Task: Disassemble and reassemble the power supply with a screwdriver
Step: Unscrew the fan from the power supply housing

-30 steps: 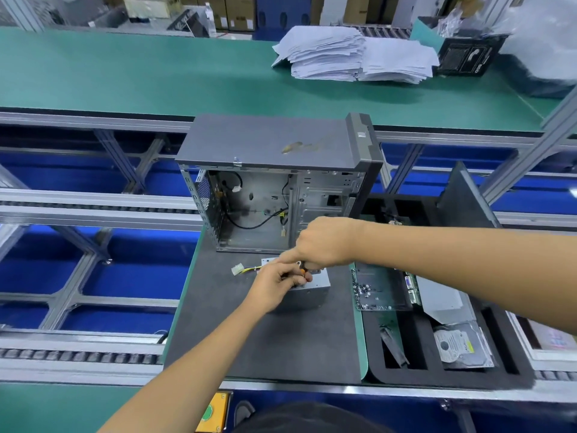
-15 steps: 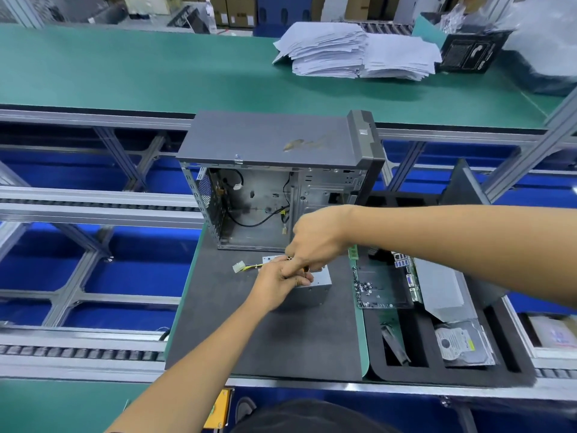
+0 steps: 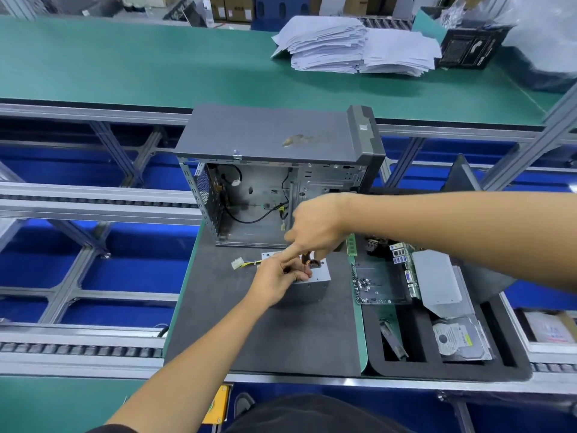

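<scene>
The silver power supply (image 3: 312,287) lies on the dark grey mat (image 3: 281,339), just in front of the open computer case (image 3: 268,170). Its yellow-and-black cable with a white plug (image 3: 237,263) trails to the left. My left hand (image 3: 276,284) rests on the unit's top with fingers curled on it. My right hand (image 3: 315,228) is above it, gripping an orange-and-black screwdriver (image 3: 307,260) that points down at the unit. The screwdriver tip is hidden by my fingers.
A black foam tray (image 3: 449,367) at the right holds a motherboard (image 3: 381,281) with loose screws, a metal plate and a hard drive (image 3: 459,339). Stacks of paper (image 3: 352,48) lie on the far green bench. Roller conveyor rails run left and right.
My right hand has lifted slightly and shifted over the power supply with the screwdriver. My left hand stays on the unit. The camera view has tilted a little.
</scene>
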